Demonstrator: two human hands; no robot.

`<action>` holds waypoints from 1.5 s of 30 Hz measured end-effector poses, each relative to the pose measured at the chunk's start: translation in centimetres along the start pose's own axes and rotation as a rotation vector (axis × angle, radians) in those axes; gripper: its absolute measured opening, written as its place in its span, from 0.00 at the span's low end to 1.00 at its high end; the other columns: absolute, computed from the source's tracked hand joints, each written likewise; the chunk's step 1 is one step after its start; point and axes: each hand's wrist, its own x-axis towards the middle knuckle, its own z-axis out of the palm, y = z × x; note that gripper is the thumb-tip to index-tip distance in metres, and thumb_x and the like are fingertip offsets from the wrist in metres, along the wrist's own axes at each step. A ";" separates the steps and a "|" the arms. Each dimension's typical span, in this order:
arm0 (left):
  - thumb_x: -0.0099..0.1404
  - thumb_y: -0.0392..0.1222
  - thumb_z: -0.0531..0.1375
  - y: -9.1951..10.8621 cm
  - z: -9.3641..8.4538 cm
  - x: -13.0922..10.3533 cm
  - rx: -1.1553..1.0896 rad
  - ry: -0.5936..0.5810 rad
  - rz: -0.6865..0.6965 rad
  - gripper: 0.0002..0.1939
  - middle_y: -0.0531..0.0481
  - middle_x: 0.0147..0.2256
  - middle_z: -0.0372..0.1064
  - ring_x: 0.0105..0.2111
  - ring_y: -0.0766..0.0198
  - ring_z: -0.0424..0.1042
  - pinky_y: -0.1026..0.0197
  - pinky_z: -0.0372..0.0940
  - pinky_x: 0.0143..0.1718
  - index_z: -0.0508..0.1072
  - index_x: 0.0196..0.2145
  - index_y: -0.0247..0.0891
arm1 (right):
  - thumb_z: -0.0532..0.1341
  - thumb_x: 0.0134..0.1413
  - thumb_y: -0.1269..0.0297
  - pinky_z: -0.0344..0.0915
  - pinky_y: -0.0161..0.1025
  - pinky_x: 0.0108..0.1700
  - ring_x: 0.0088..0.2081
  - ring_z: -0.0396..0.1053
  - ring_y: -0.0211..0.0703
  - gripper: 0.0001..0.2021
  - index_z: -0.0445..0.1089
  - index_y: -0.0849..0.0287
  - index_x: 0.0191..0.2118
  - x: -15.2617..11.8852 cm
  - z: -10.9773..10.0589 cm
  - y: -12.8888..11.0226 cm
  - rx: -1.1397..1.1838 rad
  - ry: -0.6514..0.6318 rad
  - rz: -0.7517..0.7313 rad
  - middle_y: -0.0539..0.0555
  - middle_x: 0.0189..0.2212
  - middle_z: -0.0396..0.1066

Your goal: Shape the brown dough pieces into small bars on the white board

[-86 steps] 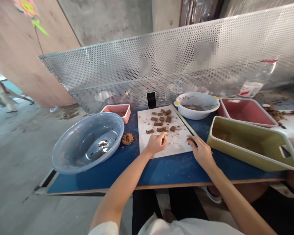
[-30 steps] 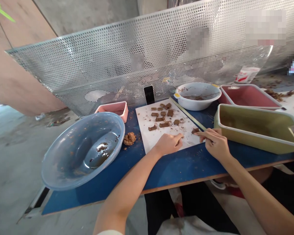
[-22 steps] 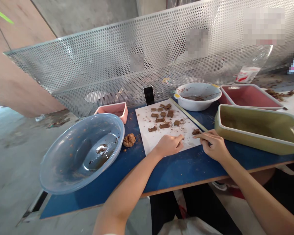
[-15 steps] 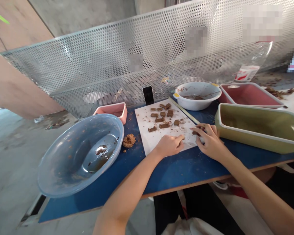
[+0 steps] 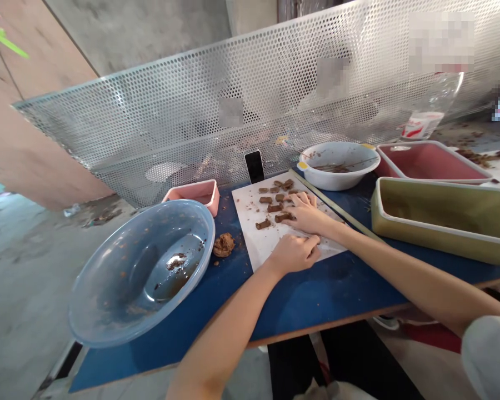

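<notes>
Several small brown clay-like pieces lie among crumbs on a white board, which rests on the blue table. My right hand reaches over the board with its fingers apart, covering some of the pieces. Its fingertips are at a short brown piece; whether they grip it I cannot tell. Near the board's front edge, my left hand rests with its fingers curled in. Anything inside those fingers is hidden. A rough brown lump sits on the table left of the board.
At left a large blue basin stands tilted, beside a small pink tub. A phone leans behind the board. A pale strip runs along its right side, near a white bowl, a red tub and a green trough.
My right hand has moved left and away from me, from the board's right edge onto the brown pieces. My left hand stays at the front of the board. The view has shifted slightly.
</notes>
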 end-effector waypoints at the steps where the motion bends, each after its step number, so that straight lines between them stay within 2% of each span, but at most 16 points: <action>1: 0.78 0.39 0.56 0.0 0.0 0.0 -0.009 -0.004 0.001 0.13 0.46 0.29 0.82 0.28 0.55 0.83 0.59 0.71 0.30 0.80 0.48 0.34 | 0.66 0.71 0.52 0.55 0.71 0.68 0.69 0.58 0.76 0.15 0.85 0.53 0.52 -0.1 0.6 0.1 -0.004 -0.006 0.012 0.64 0.72 0.66; 6: 0.77 0.37 0.56 0.0 0.0 0.0 -0.049 -0.009 -0.019 0.13 0.45 0.32 0.83 0.30 0.56 0.83 0.59 0.72 0.32 0.80 0.49 0.35 | 0.64 0.73 0.51 0.53 0.73 0.68 0.71 0.56 0.79 0.17 0.85 0.52 0.55 -0.3 2.0 0.9 -0.006 -0.021 0.015 0.64 0.74 0.63; 19: 0.77 0.37 0.55 0.0 0.0 0.1 -0.026 -0.013 -0.009 0.12 0.48 0.31 0.83 0.29 0.59 0.82 0.61 0.68 0.30 0.79 0.46 0.36 | 0.58 0.77 0.54 0.55 0.69 0.66 0.69 0.56 0.71 0.17 0.85 0.52 0.51 0.4 2.5 0.5 0.058 -0.054 0.007 0.63 0.71 0.65; 25: 0.77 0.36 0.55 0.1 -0.2 0.1 -0.040 -0.002 -0.015 0.12 0.47 0.32 0.84 0.30 0.58 0.82 0.61 0.68 0.30 0.79 0.46 0.36 | 0.59 0.76 0.52 0.54 0.71 0.67 0.70 0.56 0.73 0.18 0.83 0.54 0.56 0.2 2.8 0.9 0.024 -0.038 -0.009 0.65 0.72 0.65; 33: 0.77 0.36 0.56 0.1 -0.1 0.1 -0.042 -0.018 -0.024 0.11 0.47 0.33 0.84 0.30 0.58 0.83 0.61 0.68 0.31 0.79 0.46 0.36 | 0.59 0.77 0.54 0.55 0.71 0.67 0.69 0.56 0.73 0.18 0.85 0.54 0.52 0.2 2.5 0.7 0.019 -0.048 -0.010 0.65 0.71 0.66; 39: 0.76 0.35 0.55 0.1 -0.4 0.2 -0.046 -0.010 -0.023 0.11 0.48 0.31 0.83 0.29 0.60 0.81 0.62 0.65 0.29 0.79 0.45 0.36 | 0.57 0.78 0.57 0.56 0.69 0.66 0.68 0.55 0.72 0.18 0.81 0.58 0.57 0.0 2.4 0.3 -0.058 -0.059 -0.034 0.70 0.70 0.65; 45: 0.76 0.35 0.54 0.1 -0.7 0.5 -0.028 -0.011 0.000 0.13 0.49 0.28 0.81 0.26 0.59 0.79 0.61 0.63 0.28 0.79 0.45 0.35 | 0.56 0.80 0.53 0.55 0.67 0.66 0.68 0.54 0.71 0.20 0.80 0.57 0.59 0.0 2.1 0.2 -0.094 -0.081 -0.033 0.69 0.70 0.64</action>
